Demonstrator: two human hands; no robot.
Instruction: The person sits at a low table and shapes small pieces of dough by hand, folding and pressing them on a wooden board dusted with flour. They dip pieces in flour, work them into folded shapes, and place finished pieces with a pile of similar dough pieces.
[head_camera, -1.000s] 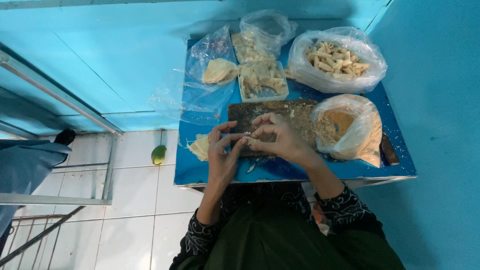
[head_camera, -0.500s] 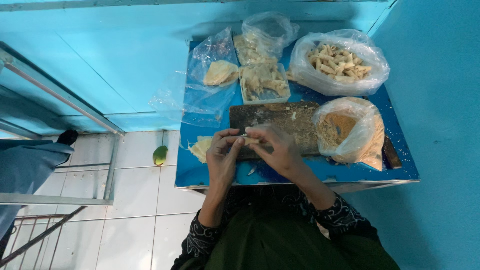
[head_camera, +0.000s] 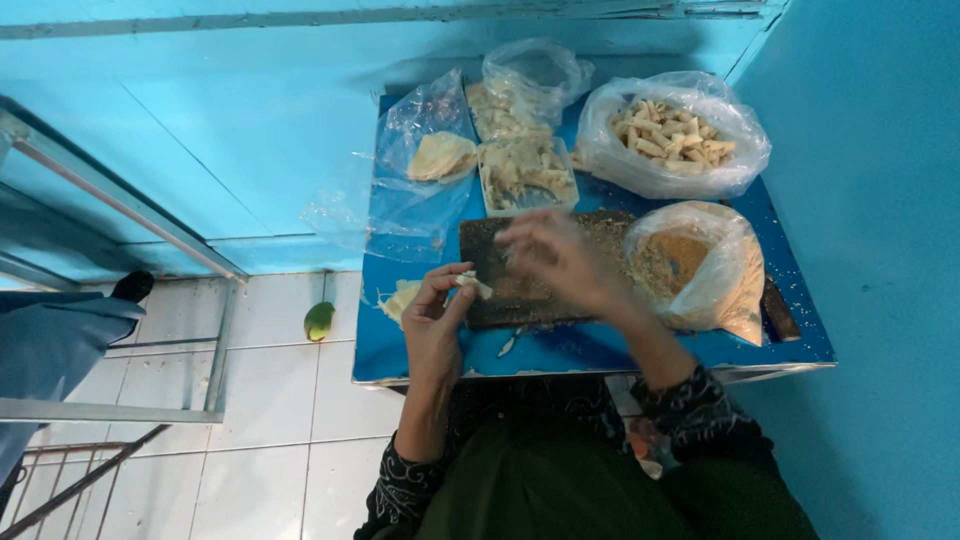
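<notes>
The pale dough piece (head_camera: 470, 284) sits pinched in our left hand (head_camera: 435, 325), thumb and fingertips closed on it just over the left edge of the dark cutting board (head_camera: 520, 290). Our right hand (head_camera: 555, 260) hangs above the middle of that board, fingers spread and blurred; we cannot tell whether its grip has anything in it, though the fingers look loosely open. The board lies on the blue bench (head_camera: 590, 350), crumbs scattered across its right half. Just left of our left hand, near the bench's edge, rests a small heap of pale wrappers (head_camera: 398, 298). To the right of the board, touching it, slumps a clear bag of brown crumbs (head_camera: 700, 265). Behind that stands a bigger clear bag of pale finger-shaped pieces (head_camera: 670, 135). Behind the board we see a shallow tray of pale shredded filling (head_camera: 525, 172), and another bag (head_camera: 520, 95) behind the tray. To the tray's left lies a plastic bag holding a folded stack of flat sheets (head_camera: 442, 157). Down on the white tiled floor (head_camera: 250, 400), well apart from the bench, lies a green fruit (head_camera: 319, 321). At the far left edge a blue sleeve (head_camera: 50, 340) of another person shows
</notes>
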